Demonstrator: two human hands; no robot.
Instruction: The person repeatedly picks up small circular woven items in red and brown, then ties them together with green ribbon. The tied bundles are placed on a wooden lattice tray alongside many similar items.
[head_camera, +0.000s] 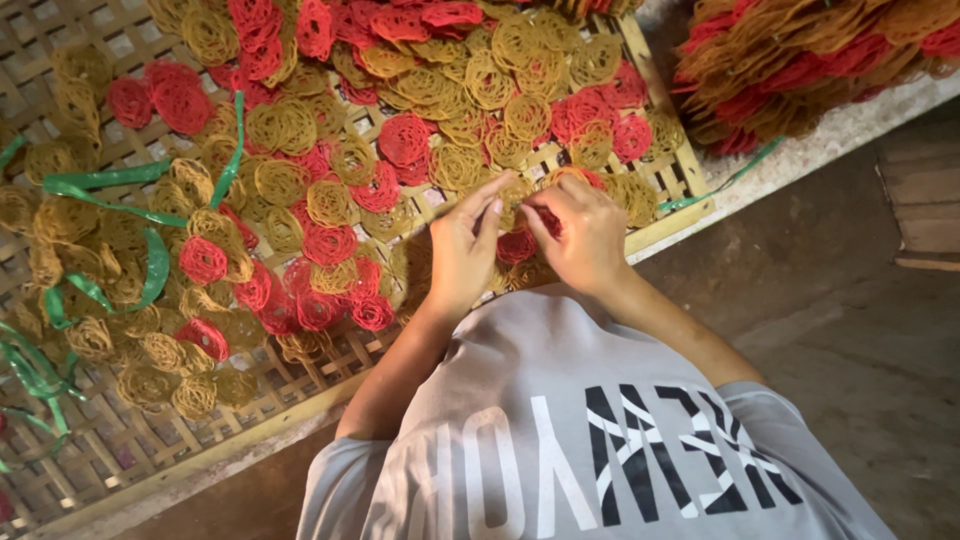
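Round lacy discs, red (403, 137) and yellow (279, 181), lie spread over a woven bamboo tray (667, 222). Both my hands meet over the tray's near right corner. My right hand (585, 238) is closed around a small bunch of discs, with a red one (547, 220) showing between its fingers. My left hand (465, 250) reaches in from the left, and its fingertips pinch the edge of that same bunch. How many discs the bunch holds is hidden by the fingers.
Green plastic strips (100, 180) lie among the discs on the tray's left side. A heap of bundled red and yellow discs (800, 60) sits on a pale ledge at the top right. A wooden board (925, 205) lies on the dark floor at the right.
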